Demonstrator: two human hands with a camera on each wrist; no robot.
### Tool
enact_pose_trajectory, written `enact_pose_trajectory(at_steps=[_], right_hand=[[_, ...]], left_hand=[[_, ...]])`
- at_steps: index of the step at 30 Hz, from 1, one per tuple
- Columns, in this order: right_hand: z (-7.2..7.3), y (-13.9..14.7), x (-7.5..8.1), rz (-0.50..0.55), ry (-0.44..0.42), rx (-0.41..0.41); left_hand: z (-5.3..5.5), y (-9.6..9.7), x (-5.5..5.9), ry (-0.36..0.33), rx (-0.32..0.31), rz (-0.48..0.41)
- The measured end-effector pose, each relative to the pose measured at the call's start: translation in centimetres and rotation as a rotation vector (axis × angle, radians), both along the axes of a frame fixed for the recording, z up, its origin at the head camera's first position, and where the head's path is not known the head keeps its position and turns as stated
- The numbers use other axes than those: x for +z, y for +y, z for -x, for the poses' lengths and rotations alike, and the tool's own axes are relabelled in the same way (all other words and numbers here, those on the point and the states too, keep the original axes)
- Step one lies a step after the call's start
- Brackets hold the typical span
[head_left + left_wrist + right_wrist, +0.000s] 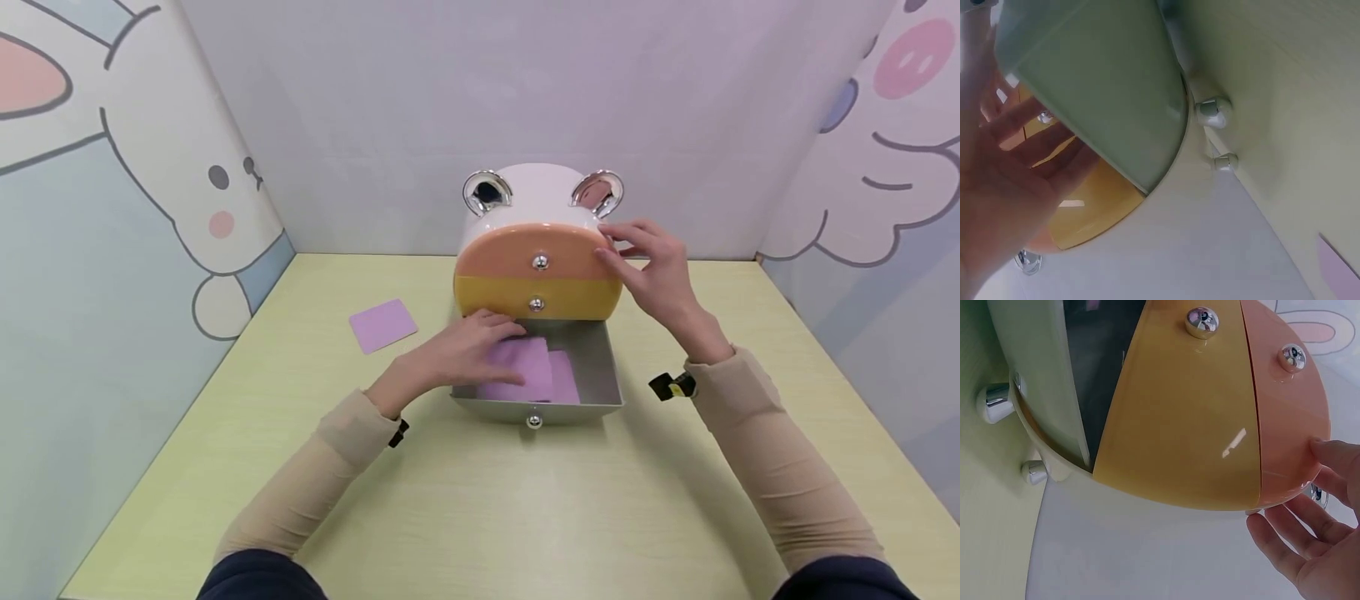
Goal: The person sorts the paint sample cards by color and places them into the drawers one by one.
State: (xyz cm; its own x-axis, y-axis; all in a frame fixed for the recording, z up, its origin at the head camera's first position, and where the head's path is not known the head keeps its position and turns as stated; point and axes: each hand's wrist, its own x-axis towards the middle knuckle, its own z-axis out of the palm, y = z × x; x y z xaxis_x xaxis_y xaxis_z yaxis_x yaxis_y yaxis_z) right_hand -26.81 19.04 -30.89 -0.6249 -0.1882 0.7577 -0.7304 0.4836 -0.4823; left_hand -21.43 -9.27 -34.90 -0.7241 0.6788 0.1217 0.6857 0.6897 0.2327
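A small animal-shaped drawer cabinet (pixel 540 193) with silver ears has an orange top front, a yellow middle front and a grey-green bottom drawer (pixel 600 367) pulled out. Inside that drawer lie overlapping purple cards (pixel 564 379). My left hand (pixel 468 350) reaches over the drawer's left side with fingers extended above the cards, covering part of them. In the left wrist view, its fingers show past the drawer's edge, in front of the yellow front (pixel 1097 206). My right hand (pixel 660 275) grips the cabinet's upper right edge, thumb on the orange front (pixel 1291 419), other fingers along the side.
Another purple card (pixel 382 325) lies on the pale yellow table (pixel 480 508), left of the cabinet. Round silver knobs stick out from the drawer fronts. Small feet (pixel 1215 111) lift the cabinet off the table. Cartoon-printed walls (pixel 480 100) stand behind and at both sides.
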Motion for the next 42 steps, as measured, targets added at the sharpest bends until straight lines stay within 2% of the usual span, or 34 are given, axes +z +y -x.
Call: enact_pose_trajectory(at_steps=[2, 5, 7, 9, 11, 14, 17, 19, 22, 25, 36, 42], right_hand=[[0.0, 0.0, 0.0, -0.006, -0.003, -0.006], [-0.1, 0.0, 0.0, -0.013, -0.007, -0.012], [-0.1, 0.0, 0.0, -0.015, -0.01, -0.011], [0.0, 0.0, 0.0, -0.012, -0.011, -0.009], [0.1, 0.0, 0.0, -0.007, -0.009, -0.005], [0.2, 0.1, 0.0, -0.002, -0.006, -0.004], [0.2, 0.1, 0.0, -0.006, -0.005, -0.007], [0.2, 0.1, 0.0, -0.006, -0.006, -0.008], [0.2, 0.1, -0.1, -0.01, -0.008, -0.01], [0.2, 0.0, 0.0, -0.009, -0.01, -0.014], [0.3, -0.3, 0.0, -0.008, -0.007, -0.028], [0.2, -0.1, 0.0, -0.007, -0.016, -0.018]], left_hand=[[0.0, -0.9, 0.1, -0.007, 0.005, -0.101], [0.4, -3.3, 0.3, -0.028, 0.027, -0.268], [0.9, -5.4, 0.3, -0.047, 0.068, -0.343], [1.7, -7.7, 0.0, -0.07, 0.133, -0.376], [2.7, -10.0, -0.6, -0.087, 0.211, -0.358], [4.5, -13.1, -2.2, -0.123, 0.326, -0.279], [6.0, -15.4, -3.8, -0.186, 0.421, -0.191], [6.8, -16.4, -4.7, -0.235, 0.463, -0.143], [7.5, -17.2, -5.6, -0.288, 0.504, -0.072], [7.8, -17.3, -6.1, -0.307, 0.526, -0.017], [8.1, -17.1, -5.8, -0.278, 0.554, 0.045], [8.3, -16.8, -5.8, -0.301, 0.574, 0.068]])
